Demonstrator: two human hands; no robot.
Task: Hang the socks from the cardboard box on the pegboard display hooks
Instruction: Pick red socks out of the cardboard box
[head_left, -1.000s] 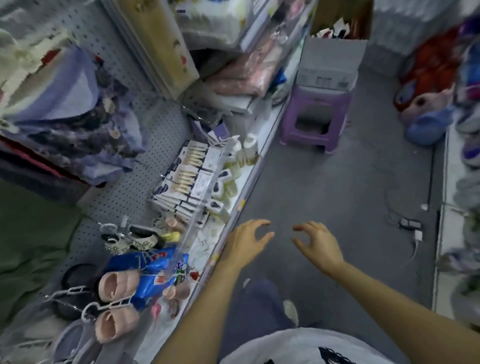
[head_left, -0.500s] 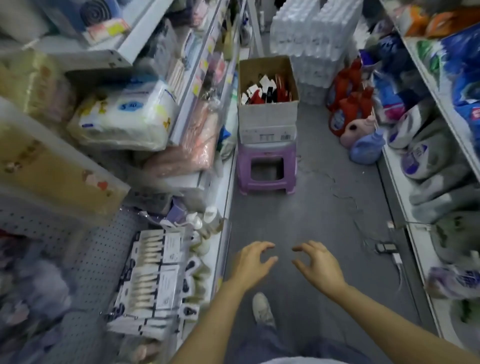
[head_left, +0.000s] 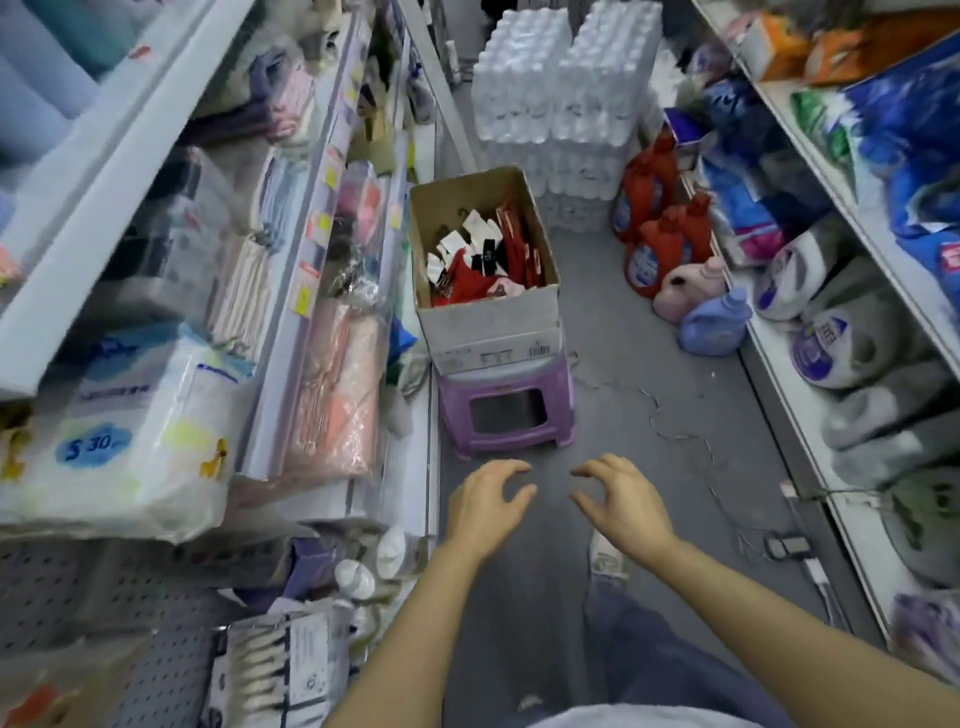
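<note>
Both hands are empty, held out over the grey aisle floor (head_left: 613, 322) with fingers spread and loosely curled: the left hand (head_left: 485, 506) and the right hand (head_left: 623, 501) sit near each other, palms down. Beyond them stands a purple plastic stool (head_left: 506, 413) against the left shelving's bottom edge. The open cardboard box (head_left: 488, 322) rests on its seat, with red, white and black carded socks (head_left: 483, 262) piled inside.
</note>
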